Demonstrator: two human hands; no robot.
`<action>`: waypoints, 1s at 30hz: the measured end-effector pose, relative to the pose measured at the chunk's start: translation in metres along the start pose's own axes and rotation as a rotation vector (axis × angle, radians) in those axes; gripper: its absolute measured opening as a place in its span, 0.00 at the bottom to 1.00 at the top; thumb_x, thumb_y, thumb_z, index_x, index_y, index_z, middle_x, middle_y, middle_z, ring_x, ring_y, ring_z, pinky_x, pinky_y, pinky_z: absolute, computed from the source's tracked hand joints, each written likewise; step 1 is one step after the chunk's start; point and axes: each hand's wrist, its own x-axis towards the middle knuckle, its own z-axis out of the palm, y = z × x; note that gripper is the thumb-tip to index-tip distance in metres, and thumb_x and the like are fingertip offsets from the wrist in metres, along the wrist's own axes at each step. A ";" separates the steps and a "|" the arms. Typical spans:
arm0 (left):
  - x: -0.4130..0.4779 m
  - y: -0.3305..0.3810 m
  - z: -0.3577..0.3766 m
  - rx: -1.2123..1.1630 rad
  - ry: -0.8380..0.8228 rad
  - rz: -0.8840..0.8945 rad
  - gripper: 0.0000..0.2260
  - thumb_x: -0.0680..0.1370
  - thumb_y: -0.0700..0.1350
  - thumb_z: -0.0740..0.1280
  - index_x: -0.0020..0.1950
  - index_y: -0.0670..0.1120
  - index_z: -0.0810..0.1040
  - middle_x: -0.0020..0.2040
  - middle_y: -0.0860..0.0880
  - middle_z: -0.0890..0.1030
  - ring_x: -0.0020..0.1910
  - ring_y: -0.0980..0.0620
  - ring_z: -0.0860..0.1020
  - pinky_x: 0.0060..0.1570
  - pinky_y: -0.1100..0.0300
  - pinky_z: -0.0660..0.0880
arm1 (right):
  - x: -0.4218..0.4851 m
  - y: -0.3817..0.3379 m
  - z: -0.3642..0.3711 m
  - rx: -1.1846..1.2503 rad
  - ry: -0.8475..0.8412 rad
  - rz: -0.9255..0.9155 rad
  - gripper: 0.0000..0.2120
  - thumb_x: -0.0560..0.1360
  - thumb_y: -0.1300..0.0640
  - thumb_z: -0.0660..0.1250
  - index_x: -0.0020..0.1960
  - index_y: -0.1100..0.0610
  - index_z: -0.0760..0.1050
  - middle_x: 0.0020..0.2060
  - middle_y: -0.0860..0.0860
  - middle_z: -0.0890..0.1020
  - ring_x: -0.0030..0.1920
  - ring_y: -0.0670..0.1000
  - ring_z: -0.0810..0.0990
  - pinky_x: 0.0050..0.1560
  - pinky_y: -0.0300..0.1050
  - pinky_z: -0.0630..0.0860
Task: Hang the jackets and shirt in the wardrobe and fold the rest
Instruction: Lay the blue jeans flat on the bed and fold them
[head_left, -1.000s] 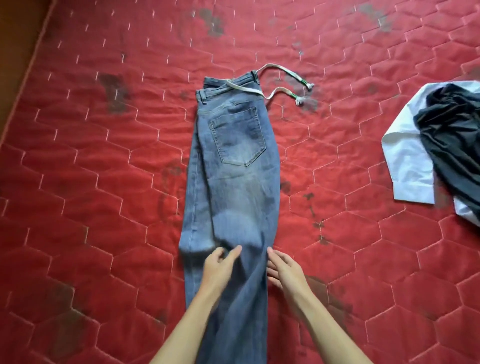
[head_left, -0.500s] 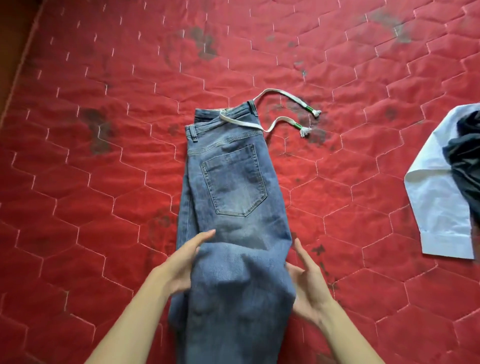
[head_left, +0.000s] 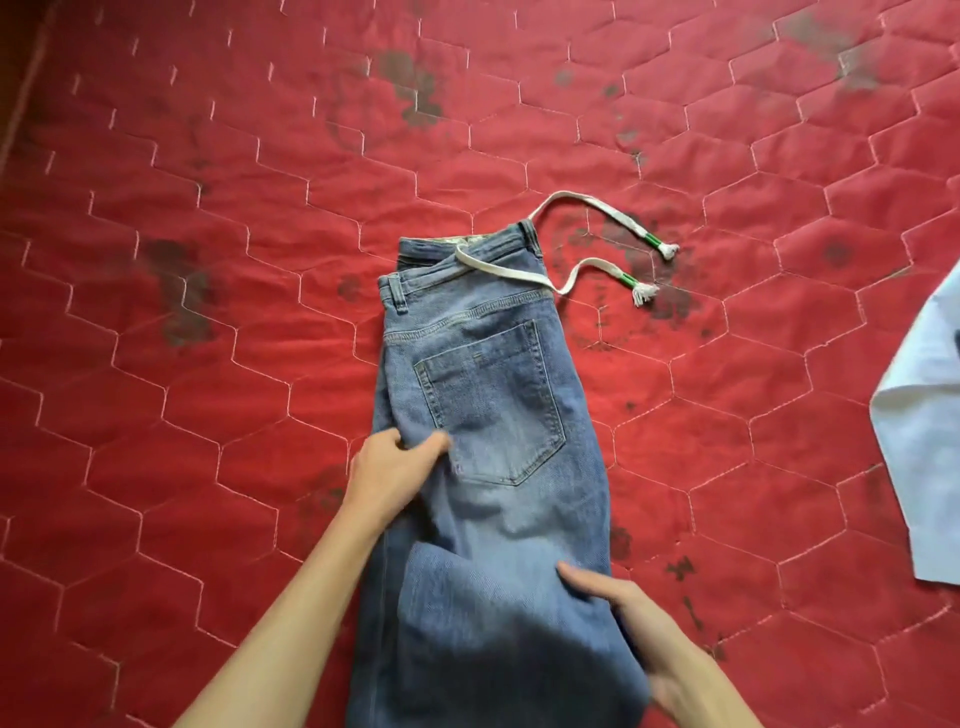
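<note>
Our left hand (head_left: 390, 472) has moved up and now pinches the jeans (head_left: 524, 525) beside the pocket (head_left: 493, 410). Our right hand (head_left: 641, 642) grips their folded leg, thumb on top.

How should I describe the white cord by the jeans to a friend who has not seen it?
On the red quilted mattress lie blue jeans, folded lengthwise. From their waistband a flat white drawstring trails to the right. Unlike the white shirt at the right edge, it is thin, with green bands and frayed tassels at both ends.
</note>
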 end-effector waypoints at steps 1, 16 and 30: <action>0.003 0.010 0.001 -0.094 0.039 0.026 0.15 0.69 0.58 0.74 0.37 0.47 0.78 0.35 0.53 0.81 0.37 0.51 0.79 0.42 0.56 0.76 | 0.002 -0.001 0.001 0.009 -0.013 -0.003 0.23 0.63 0.63 0.77 0.58 0.67 0.82 0.57 0.66 0.82 0.55 0.65 0.83 0.58 0.57 0.78; 0.079 0.068 -0.049 -0.150 0.076 0.330 0.13 0.79 0.52 0.70 0.58 0.45 0.79 0.52 0.47 0.83 0.46 0.53 0.79 0.51 0.54 0.78 | 0.030 0.003 0.030 -0.150 -0.120 -0.202 0.26 0.68 0.57 0.76 0.65 0.64 0.77 0.63 0.64 0.79 0.65 0.62 0.78 0.67 0.56 0.73; -0.007 -0.026 -0.056 -0.438 -0.603 -0.135 0.37 0.52 0.54 0.85 0.57 0.40 0.84 0.56 0.38 0.84 0.51 0.43 0.85 0.48 0.53 0.82 | 0.020 -0.007 0.042 0.417 -0.014 -0.331 0.12 0.76 0.56 0.66 0.55 0.60 0.82 0.45 0.59 0.86 0.45 0.58 0.86 0.42 0.48 0.83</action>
